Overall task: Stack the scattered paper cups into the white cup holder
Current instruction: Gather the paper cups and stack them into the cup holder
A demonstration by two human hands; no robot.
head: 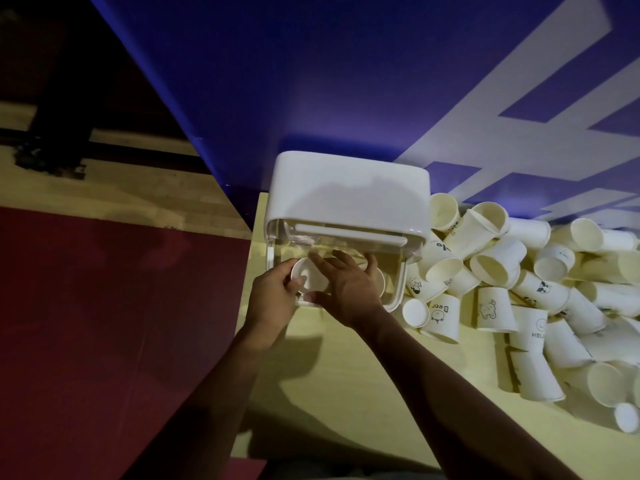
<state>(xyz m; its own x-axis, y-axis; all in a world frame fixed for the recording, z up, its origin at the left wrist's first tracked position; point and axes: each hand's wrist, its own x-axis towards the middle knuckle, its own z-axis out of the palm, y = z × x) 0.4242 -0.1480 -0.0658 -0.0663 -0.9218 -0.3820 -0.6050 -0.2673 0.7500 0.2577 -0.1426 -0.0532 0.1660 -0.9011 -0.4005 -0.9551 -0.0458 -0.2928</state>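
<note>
The white cup holder (346,192) with a clear front stands on the pale table (363,393) against the blue wall. At its open front, my left hand (273,296) grips a white paper cup (308,273), bottom end facing me. My right hand (346,282) lies over the same cup with fingers spread and fairly straight, reaching into the holder. A second cup (380,280) shows behind my right hand inside the holder. Many scattered paper cups (519,282) lie in a heap to the right.
The table's left edge (247,306) runs just beside my left hand, with red and wooden floor (121,289) below. The blue wall with white shapes (381,81) rises right behind the holder. Loose cups (627,417) reach toward the table's right front.
</note>
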